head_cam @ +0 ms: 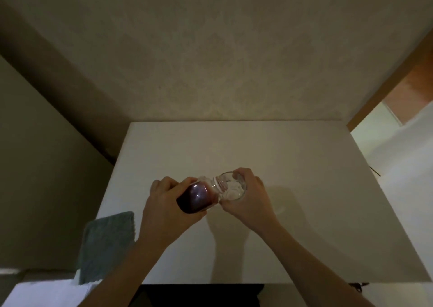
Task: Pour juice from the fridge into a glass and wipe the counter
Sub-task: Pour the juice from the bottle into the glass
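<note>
Tilting a clear plastic bottle of dark red juice, the person's left hand is wrapped around its lower body, fingers closed firmly on it, so the open neck points toward three o'clock. That neck sits at the rim of a clear, empty drinking glass, touching it or nearly so; I cannot tell which. The right hand grips the glass from its three o'clock side, thumb and fingers curled around the wall, which I take as steadying it against the bottle's push. The juice lies pooled low in the bottle, short of the neck, and none shows in the glass, so the pour looks about to begin. Both sit near the middle of the white counter top, leaving room for drips. A folded grey-green cloth waits at the counter's eight o'clock edge, well apart from the hands, presumably handy for the wiping afterwards.
</note>
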